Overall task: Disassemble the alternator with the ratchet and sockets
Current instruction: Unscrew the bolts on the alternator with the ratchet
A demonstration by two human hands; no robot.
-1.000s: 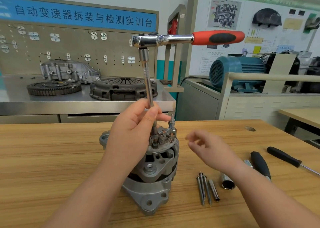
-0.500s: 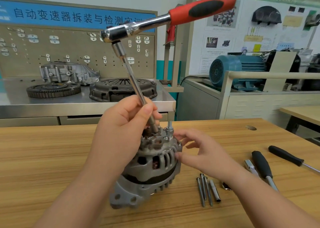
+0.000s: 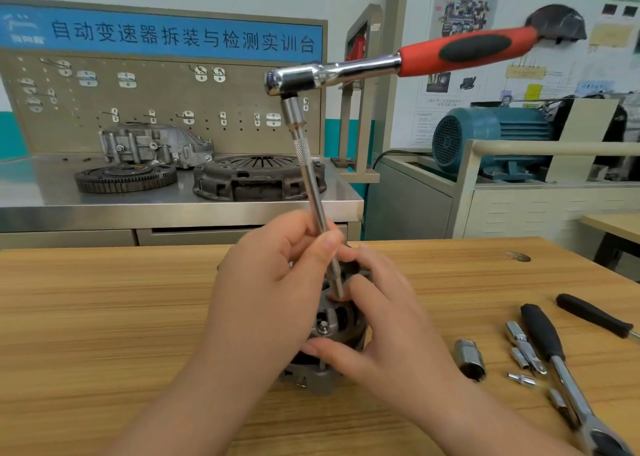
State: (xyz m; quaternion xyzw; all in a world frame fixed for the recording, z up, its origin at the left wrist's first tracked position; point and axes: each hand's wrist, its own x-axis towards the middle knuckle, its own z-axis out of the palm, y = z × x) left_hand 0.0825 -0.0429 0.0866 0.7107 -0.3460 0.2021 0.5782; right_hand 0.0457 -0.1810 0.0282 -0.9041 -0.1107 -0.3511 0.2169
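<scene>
Looking down across a wooden counter (image 3: 104, 317). Nearest, at centre: two forearms reaching in to an alternator (image 3: 333, 320) standing on the counter, mostly hidden by the hands.

Left hand (image 3: 273, 300): grip closed on the lower part of a long extension bar (image 3: 311, 185), pinched between thumb and fingers. Right hand (image 3: 384, 331): grip wrapped round the alternator's right side, thumb low, fingers up by the top, bracing it. Bar tip down among the parts on top of the alternator; seating on any fastener hidden.

Right of the hands, on the counter: a loose socket (image 3: 470, 358), small bits (image 3: 521, 378), a black-handled second ratchet (image 3: 543, 334), a black-handled screwdriver (image 3: 594, 315).

Higher up: bar tilted, top leaning left, capped by the ratchet (image 3: 381, 62), red handle jutting right, touched by neither hand.

Beyond: a steel counter (image 3: 173, 210) carrying a ring gear (image 3: 124, 177), a clutch plate (image 3: 259, 178) and a grey housing (image 3: 152, 144); a blue motor (image 3: 491, 137) at right.

Likely trouble: top-heavy with the handle free, so prone to swing and lever the bar off its seat. Rounded fastener if turned at this lean. Nipped right fingertips, being so close to the bar tip. Toppled alternator if the bracing grip slackens.
</scene>
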